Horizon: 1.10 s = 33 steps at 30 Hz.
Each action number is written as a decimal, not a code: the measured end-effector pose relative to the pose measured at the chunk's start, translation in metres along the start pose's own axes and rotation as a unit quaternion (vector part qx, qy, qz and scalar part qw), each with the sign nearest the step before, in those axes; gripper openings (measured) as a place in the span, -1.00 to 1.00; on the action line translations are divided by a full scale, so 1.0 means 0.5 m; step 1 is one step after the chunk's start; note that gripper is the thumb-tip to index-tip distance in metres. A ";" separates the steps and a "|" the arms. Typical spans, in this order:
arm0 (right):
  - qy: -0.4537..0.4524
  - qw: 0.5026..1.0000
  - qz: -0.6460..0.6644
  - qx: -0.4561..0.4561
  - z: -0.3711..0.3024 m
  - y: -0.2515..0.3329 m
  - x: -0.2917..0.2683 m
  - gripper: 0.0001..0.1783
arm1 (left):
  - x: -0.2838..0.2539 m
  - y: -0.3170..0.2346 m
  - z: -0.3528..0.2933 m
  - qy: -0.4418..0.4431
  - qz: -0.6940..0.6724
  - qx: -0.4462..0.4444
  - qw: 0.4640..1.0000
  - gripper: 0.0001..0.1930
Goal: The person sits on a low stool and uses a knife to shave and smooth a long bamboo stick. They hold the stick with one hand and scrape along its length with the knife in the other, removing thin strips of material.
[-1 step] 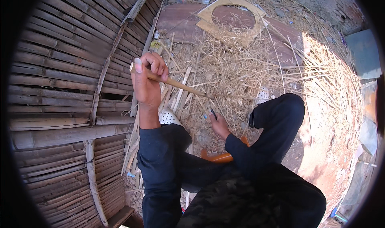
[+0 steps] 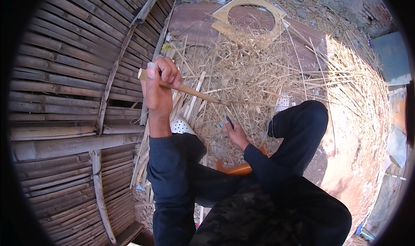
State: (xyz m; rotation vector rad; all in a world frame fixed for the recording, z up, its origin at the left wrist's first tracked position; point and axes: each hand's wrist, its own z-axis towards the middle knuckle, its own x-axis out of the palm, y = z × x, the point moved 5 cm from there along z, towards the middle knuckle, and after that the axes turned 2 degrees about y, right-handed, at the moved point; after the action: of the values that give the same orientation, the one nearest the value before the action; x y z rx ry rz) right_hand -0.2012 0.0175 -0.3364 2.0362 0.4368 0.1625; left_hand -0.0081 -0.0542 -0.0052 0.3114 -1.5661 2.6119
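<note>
My left hand [image 2: 161, 86] is raised beside the slatted wall, closed round a bamboo stick [image 2: 194, 93]. The stick slants down to the right, its thick cut end poking out left of my thumb. Its thinner end hangs over the straw. Lower and to the right, close to my bent knee, my right hand [image 2: 237, 135] is closed on a small dark tool [image 2: 230, 123]. Only the tool's tip shows beyond my fingers, so its kind is unclear. The stick and the tool look apart. Loose bamboo shavings [image 2: 250, 81] cover the ground around both hands.
A slatted bamboo wall [image 2: 65, 90] rises on the left, split strips [image 2: 194, 103] leaning near it. A board with a round hole [image 2: 220, 19] lies at the far side on a brown sheet [image 2: 190, 21]. Under me is an orange stool [image 2: 237, 170]. White dotted shoes [image 2: 181, 126] are on my feet.
The bamboo stick and the fingers of my left hand have shifted very slightly to the left. My right hand stays nearly where it was.
</note>
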 end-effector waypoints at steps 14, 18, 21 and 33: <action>-0.012 0.984 -0.011 -0.175 -0.150 0.270 -0.044 -0.62 | -0.058 -0.027 -0.045 -0.484 0.049 0.014 0.873 -0.35; -0.054 0.964 0.034 -0.258 -0.164 0.251 -0.013 -0.65 | -0.030 -0.021 -0.027 -0.501 0.040 0.005 0.864 -0.38; -0.028 0.996 -0.073 -0.046 -0.080 0.024 -0.029 -0.68 | -0.013 -0.013 -0.010 -0.494 0.004 0.002 0.869 -0.41; -0.004 0.996 0.067 -0.056 -0.063 0.168 0.058 -0.46 | -0.020 -0.001 -0.002 -0.454 0.006 0.008 0.891 -0.44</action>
State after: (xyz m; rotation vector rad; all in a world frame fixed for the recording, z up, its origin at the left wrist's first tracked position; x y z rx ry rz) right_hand -0.1637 0.0181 -0.2500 1.9563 0.2796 0.2552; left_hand 0.0018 -0.0529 -0.0076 1.7203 -1.6946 2.6000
